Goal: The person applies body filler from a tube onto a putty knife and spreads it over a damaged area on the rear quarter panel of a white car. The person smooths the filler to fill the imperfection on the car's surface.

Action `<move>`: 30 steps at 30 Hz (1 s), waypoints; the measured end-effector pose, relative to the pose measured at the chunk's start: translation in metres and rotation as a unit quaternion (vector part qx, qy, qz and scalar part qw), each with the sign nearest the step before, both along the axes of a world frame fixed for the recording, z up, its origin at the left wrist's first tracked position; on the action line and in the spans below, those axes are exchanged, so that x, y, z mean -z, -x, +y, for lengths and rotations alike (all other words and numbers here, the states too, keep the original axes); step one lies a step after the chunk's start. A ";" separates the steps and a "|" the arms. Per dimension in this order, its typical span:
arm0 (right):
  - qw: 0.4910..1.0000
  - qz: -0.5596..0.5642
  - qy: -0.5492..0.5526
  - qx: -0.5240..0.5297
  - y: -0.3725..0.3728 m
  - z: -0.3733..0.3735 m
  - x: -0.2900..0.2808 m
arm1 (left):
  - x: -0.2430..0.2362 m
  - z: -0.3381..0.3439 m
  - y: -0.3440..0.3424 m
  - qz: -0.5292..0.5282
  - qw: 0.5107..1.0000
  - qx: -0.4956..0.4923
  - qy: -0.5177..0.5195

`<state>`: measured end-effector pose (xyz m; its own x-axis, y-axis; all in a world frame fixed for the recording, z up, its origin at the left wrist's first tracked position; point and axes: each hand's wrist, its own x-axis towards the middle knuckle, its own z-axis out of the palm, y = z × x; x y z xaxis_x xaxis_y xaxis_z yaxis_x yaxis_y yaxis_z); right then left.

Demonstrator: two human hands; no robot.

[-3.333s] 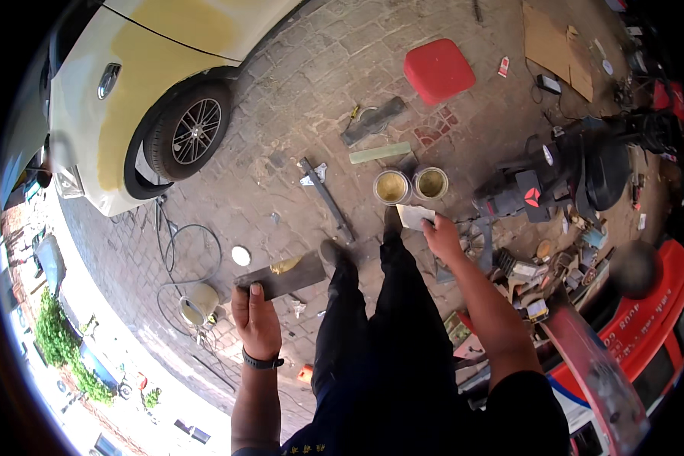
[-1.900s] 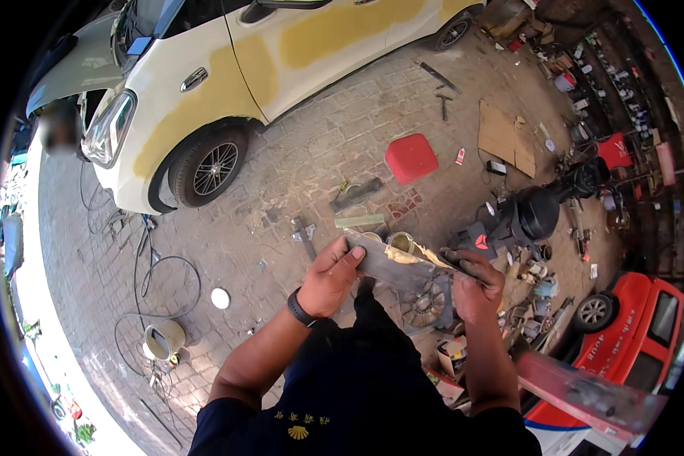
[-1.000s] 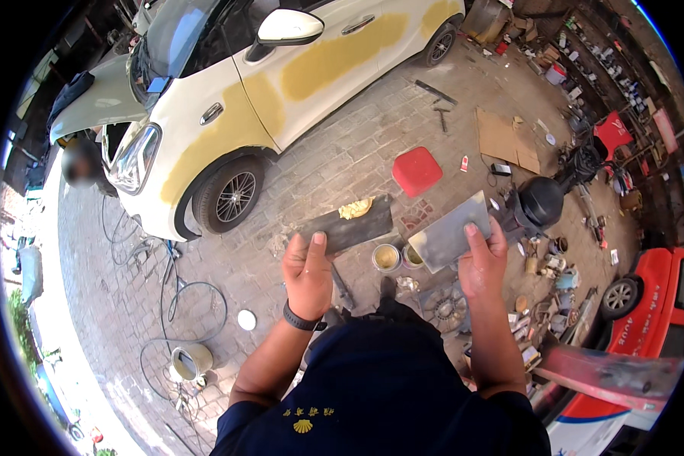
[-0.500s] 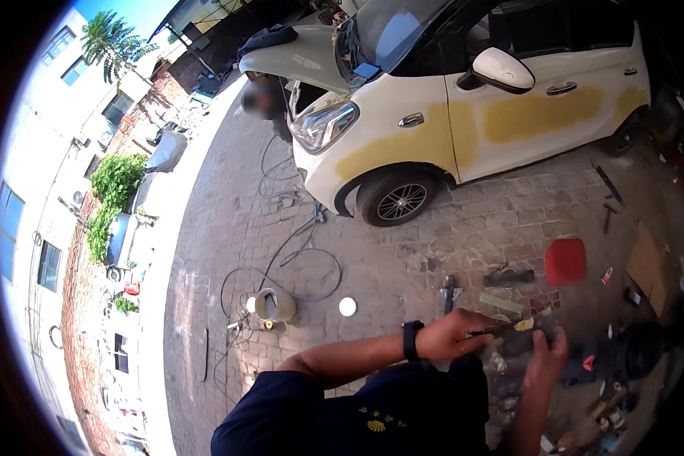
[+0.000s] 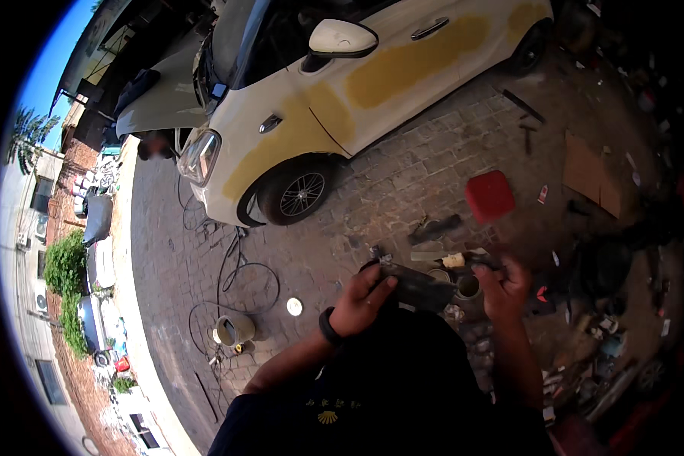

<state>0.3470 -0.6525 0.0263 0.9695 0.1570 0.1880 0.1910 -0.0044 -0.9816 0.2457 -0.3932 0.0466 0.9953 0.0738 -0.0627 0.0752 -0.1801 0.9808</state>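
My left hand [image 5: 356,302] is closed on a dark flat board [image 5: 422,287] at waist height. My right hand [image 5: 503,287] is closed on a spreader [image 5: 485,257], held at the board's far side with a pale yellow lump of putty [image 5: 454,261] by it; whether they touch is hard to tell. Open cans [image 5: 467,286] show on the ground just beyond and below my hands, partly hidden. A white car [image 5: 285,112] stands ahead with yellow patches [image 5: 403,68] on its fender and door.
A person [image 5: 156,148] is at the car's front under the raised hood [image 5: 148,121]. A coiled hose [image 5: 251,266], bucket [image 5: 234,331] and white lid [image 5: 294,306] lie at left. A red cushion [image 5: 488,196], cardboard [image 5: 591,171], dark scooter [image 5: 608,270] and scattered clutter [image 5: 608,346] are at right.
The view has swung from the ground up toward the car and yard. My hands came together, parted a second ago, and are close again, still holding board and spreader, with the putty between them.
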 end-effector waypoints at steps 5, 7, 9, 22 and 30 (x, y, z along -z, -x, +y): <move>0.987 -0.047 0.055 -0.142 -0.055 0.009 0.001 | 0.014 -0.008 -0.074 0.058 0.997 -0.041 -0.022; 0.982 -0.074 0.103 -0.141 -0.082 0.005 0.016 | 0.032 0.007 -0.110 0.091 0.995 -0.024 -0.041; 0.971 -0.106 0.169 -0.131 -0.114 0.002 0.038 | 0.050 0.012 -0.159 0.099 0.993 -0.049 0.046; 0.961 -0.015 0.269 0.066 -0.399 0.024 0.069 | 0.103 0.027 -0.595 0.155 0.952 0.133 0.228; 0.809 0.247 -0.329 0.421 -0.488 0.003 0.107 | 0.107 -0.076 -0.733 0.223 0.877 0.137 0.404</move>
<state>0.8348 -0.6490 -0.0805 0.6634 -0.5735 -0.4806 -0.0247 0.6252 -0.7801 0.9784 -0.4696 -0.0603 0.8323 -0.4118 -0.3710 0.5454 0.4885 0.6811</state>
